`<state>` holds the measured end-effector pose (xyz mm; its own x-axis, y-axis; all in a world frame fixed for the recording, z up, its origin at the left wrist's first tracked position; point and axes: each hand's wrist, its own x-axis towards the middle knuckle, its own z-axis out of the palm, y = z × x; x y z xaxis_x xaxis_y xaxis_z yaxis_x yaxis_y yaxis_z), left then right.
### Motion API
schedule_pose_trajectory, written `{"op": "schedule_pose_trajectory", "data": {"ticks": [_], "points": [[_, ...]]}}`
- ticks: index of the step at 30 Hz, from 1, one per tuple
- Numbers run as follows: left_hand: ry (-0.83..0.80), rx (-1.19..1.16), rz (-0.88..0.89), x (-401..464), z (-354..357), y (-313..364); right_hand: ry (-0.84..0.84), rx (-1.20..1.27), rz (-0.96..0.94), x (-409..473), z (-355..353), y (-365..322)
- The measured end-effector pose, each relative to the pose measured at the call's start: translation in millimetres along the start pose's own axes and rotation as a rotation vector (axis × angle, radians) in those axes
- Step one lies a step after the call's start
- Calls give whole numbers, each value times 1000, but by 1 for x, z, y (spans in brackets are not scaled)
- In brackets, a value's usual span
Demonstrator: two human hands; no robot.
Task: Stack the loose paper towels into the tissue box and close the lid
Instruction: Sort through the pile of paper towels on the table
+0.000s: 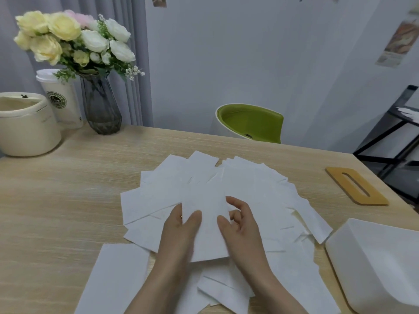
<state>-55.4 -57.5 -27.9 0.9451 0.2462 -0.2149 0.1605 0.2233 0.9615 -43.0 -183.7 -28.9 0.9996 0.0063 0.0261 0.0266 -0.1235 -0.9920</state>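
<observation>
Left hand (181,232) and right hand (240,227) both pinch one paper towel (206,214) above the fanned towels (260,189); box (374,264) stands near right.

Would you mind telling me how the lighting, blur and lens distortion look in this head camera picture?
Head view: soft, even light with only faint shadows under the paper towels; no glare on the table; slight motion blur on the left hand, the right hand sharper; wide-angle bending tilts the shelf and stretches the tissue box at the edge.

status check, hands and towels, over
Left hand and right hand pinch one paper towel. Rest fanned loose on table. Tissue box open, lid off.
</observation>
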Motion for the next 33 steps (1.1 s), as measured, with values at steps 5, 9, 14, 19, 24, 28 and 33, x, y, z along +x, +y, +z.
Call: {"op": "schedule_pose_trajectory", "data": {"ticks": [5,9,14,19,24,28,33], "points": [[154,-6,34,3,-23,-2,109,-394,-141,23,-34,0],[209,-48,-8,8,-48,-2,-54,-814,-12,39,-68,1],[209,-79,-34,8,-55,0,-95,-806,-66,38,-65,1],[201,-93,-41,6,-53,0,-76,-906,-104,34,-46,2],[190,-81,-34,3,-53,1,-69,-895,-48,36,-39,1],[170,-59,-26,1,-49,2,-26,-801,-13,35,-41,-3],[158,-23,-28,0,-38,1,75,-490,38,32,-50,-8]]}}
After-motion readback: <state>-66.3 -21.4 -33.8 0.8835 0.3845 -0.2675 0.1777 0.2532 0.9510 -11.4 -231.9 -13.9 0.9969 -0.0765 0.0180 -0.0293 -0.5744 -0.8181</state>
